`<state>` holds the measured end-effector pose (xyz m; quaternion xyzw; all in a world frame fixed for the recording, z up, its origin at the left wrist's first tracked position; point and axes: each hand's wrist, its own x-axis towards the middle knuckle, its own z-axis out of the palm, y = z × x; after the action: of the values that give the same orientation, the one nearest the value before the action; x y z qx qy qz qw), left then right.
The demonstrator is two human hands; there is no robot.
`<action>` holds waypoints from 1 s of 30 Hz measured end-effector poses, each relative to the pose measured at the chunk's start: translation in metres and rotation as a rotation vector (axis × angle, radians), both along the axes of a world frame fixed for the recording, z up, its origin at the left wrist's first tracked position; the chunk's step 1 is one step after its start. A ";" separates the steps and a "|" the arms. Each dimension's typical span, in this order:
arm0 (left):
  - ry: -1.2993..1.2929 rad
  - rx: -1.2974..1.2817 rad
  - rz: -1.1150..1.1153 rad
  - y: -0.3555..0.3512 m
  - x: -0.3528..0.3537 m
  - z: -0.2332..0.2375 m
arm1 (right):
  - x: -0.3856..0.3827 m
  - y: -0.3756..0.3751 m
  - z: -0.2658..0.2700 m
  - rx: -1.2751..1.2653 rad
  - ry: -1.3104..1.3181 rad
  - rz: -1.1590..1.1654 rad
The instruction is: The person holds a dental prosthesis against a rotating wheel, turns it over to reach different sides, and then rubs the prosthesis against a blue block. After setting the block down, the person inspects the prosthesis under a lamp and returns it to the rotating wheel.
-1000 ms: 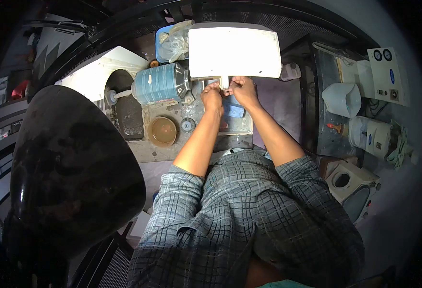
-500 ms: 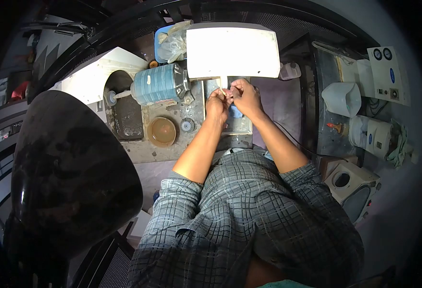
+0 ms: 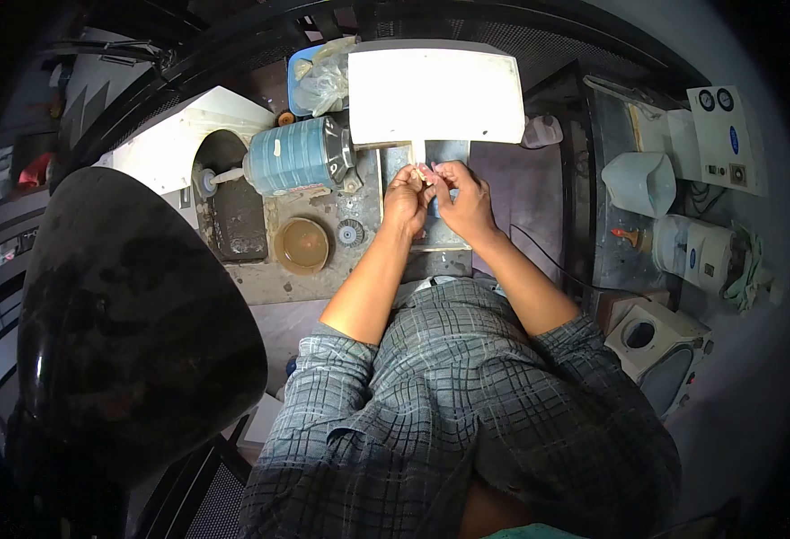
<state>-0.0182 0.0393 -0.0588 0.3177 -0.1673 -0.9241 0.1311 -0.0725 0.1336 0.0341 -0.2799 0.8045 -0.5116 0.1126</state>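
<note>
Just below the white lamp panel, a small pink and pale-yellow piece is held between both hands over a shallow tray. My left hand pinches its left side with the fingertips. My right hand has closed fingers against the right side of the same piece. The piece is too small to make out in detail. Something blue in the tray is mostly hidden behind my right hand.
A blue motor with a shaft stands to the left, beside a dark basin. Nearer are a round bowl of liquid and a small wheel brush. A large black rounded object fills the lower left. Plastic containers stand right.
My right hand has shifted slightly right and down, and its fingers have changed position on the piece. More of the pink piece now shows, and less of the blue thing.
</note>
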 end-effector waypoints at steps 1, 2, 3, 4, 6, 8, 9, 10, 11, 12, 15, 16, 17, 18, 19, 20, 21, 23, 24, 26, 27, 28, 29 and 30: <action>0.006 -0.004 0.000 0.000 0.000 0.002 | 0.000 0.000 0.002 -0.005 -0.004 0.005; 0.005 -0.003 0.001 0.000 -0.001 0.004 | 0.001 0.001 0.000 -0.004 -0.005 0.005; 0.007 -0.011 -0.006 0.000 0.000 0.005 | 0.001 0.001 -0.003 -0.014 0.029 0.002; 0.010 -0.020 -0.012 0.000 0.000 0.005 | 0.001 0.001 -0.006 -0.023 0.062 -0.001; 0.002 -0.008 -0.011 0.000 -0.001 0.004 | 0.001 0.000 -0.009 -0.023 0.060 0.001; -0.005 0.003 -0.009 -0.001 -0.001 0.001 | 0.000 -0.002 -0.010 -0.024 0.058 0.003; 0.001 0.017 -0.012 -0.001 0.000 -0.001 | -0.002 -0.004 -0.010 0.001 0.035 -0.013; 0.007 0.030 -0.015 -0.002 0.000 -0.004 | -0.004 -0.006 -0.010 0.026 0.011 -0.030; 0.007 0.031 -0.015 -0.004 -0.001 -0.007 | -0.007 -0.009 -0.013 0.026 0.010 -0.029; -0.038 0.038 -0.010 -0.007 -0.002 -0.008 | -0.012 -0.013 -0.013 0.074 -0.037 -0.048; -0.146 0.015 0.003 -0.016 -0.013 -0.013 | -0.024 -0.024 -0.020 0.172 -0.186 -0.078; -0.210 -0.016 0.011 -0.019 -0.017 -0.012 | -0.029 -0.029 -0.030 0.202 -0.201 -0.127; -0.208 -0.017 0.014 -0.022 -0.020 -0.011 | -0.033 -0.032 -0.039 0.231 -0.215 -0.177; -0.264 -0.053 0.017 -0.024 -0.024 -0.012 | -0.037 -0.034 -0.039 0.258 -0.256 -0.176; -0.320 -0.089 0.020 -0.027 -0.027 -0.010 | -0.039 -0.035 -0.039 0.257 -0.254 -0.173; -0.282 -0.098 0.011 -0.029 -0.026 -0.014 | -0.040 -0.036 -0.040 0.257 -0.278 -0.169; -0.281 -0.099 0.013 -0.029 -0.024 -0.011 | -0.040 -0.037 -0.040 0.258 -0.303 -0.165; -0.215 -0.133 -0.022 -0.027 -0.018 -0.006 | -0.039 -0.034 -0.041 0.209 -0.332 -0.175; -0.217 -0.132 -0.022 -0.027 -0.020 -0.006 | -0.036 -0.031 -0.045 0.164 -0.366 -0.187; -0.237 -0.055 0.048 -0.025 -0.022 -0.004 | -0.039 -0.032 -0.055 0.137 -0.382 -0.190; -0.236 -0.054 0.044 -0.024 -0.021 -0.003 | -0.041 -0.032 -0.059 0.105 -0.390 -0.193; -0.252 -0.136 0.016 -0.026 -0.021 0.000 | -0.043 -0.033 -0.063 0.142 -0.398 -0.181; -0.271 -0.217 -0.008 -0.027 -0.018 0.002 | -0.042 -0.031 -0.067 0.138 -0.397 -0.184; -0.259 -0.244 0.007 -0.026 -0.015 0.003 | -0.039 -0.029 -0.064 0.083 -0.429 -0.154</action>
<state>-0.0329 0.0132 -0.0553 0.4165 -0.2927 -0.8477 0.1493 -0.1119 0.1050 -0.0296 -0.0975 0.8015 -0.5329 0.2531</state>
